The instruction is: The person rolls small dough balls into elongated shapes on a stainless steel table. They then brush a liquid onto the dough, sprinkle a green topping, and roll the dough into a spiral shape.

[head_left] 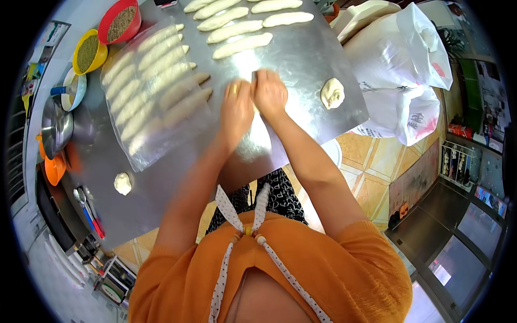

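Observation:
My left hand (237, 110) and my right hand (270, 94) are side by side low over the steel table, fingers curled down and slightly blurred. What lies under them is hidden; a pale sliver shows between them, and I cannot tell whether it is dough or glare. Beyond my hands, several long dough strips (242, 45) lie in rows. To the left, more dough strips (141, 102) rest under a clear plastic sheet (156, 156). One dough lump (332, 93) sits on the right of the table, and a smaller dough ball (123, 183) at the near left.
Along the left edge stand a red bowl (134, 27) and a yellow bowl (102, 54) of grainy filling, a metal bowl (57, 126) and an orange scoop (54, 170). Utensils (90, 211) lie near the left corner. White sacks (393, 54) stand against the right side.

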Demonstrator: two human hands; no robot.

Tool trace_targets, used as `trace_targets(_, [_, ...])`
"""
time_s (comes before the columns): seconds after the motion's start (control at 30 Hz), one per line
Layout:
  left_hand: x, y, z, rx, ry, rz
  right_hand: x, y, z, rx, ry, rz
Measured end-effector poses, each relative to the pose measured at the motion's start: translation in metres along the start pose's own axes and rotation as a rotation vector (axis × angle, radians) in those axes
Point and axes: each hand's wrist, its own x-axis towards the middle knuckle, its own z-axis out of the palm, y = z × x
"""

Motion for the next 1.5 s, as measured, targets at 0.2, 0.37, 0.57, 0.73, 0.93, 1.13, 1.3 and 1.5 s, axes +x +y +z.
trace_targets(0.2, [-0.06,0.022,0.038,0.096,-0.23,0.139,-0.102,0.02,-0.043,0.143,-0.275,0.038])
trace_targets(0.37, [-0.049,0.021,0.053,0.21,-0.323,0.108,-0.111,0.037,-0.06,0.02,-0.357,0.151])
trace_targets(0.57, [0.118,-0.008,0.076,0.372,0.13,0.189,0.069,0.097,-0.012,-0.006,0.192,-0.025])
trace_targets(0.73, [0.006,-0.016,0.045,0.293,-0.223,0.174,-0.032,0.101,-0.048,0.061,-0.301,-0.188])
trace_targets(0.93, [0.0,-0.004,0.017,-0.027,-0.238,0.24,-0.01,0.105,-0.086,0.345,-0.186,-0.257])
trace_targets(1.13, [0.167,-0.003,0.073,0.157,0.027,0.299,0.145,0.163,-0.048,0.261,0.012,-0.227])
trace_targets(1.3, [0.176,-0.001,0.08,0.334,-0.073,0.241,0.126,0.169,-0.045,0.057,0.001,-0.076])
trace_targets(1.5, [0.071,0.011,0.043,0.197,-0.085,0.258,-0.021,0.164,-0.077,0.009,-0.159,0.021])
